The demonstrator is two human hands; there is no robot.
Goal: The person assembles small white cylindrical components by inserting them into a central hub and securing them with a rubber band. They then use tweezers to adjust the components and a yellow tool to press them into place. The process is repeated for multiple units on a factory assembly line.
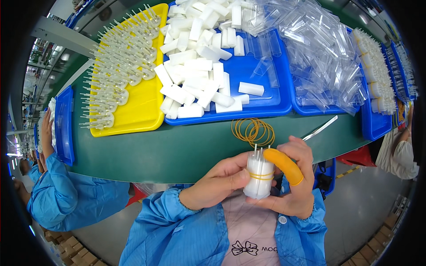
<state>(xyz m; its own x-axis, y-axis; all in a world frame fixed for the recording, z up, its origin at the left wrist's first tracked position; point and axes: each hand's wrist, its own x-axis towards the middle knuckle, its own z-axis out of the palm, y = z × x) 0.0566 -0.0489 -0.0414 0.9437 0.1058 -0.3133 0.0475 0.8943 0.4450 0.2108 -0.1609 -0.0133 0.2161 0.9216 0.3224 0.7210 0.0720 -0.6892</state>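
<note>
In front of my chest, both hands hold a small bundle of white blocks (256,188) in clear plastic, with a yellow rubber band around its middle. Thin white pins (262,153) stick up from its top. My left hand (219,179) grips its left side, thumb against the front. On the right, my right hand (296,186) closes around the other side; its index finger wears an orange finger cot (284,165) and touches the top edge, while the thumb lies under the base. Loose rubber bands (254,132) lie on the green table just beyond the bundle.
Across the green table (195,150) stand a yellow tray (146,113) of pinned pieces, a blue tray (270,104) of white foam blocks and another heaped with clear plastic sleeves (319,53). Tweezers (320,127) lie at right. A co-worker in blue (75,190) sits at left.
</note>
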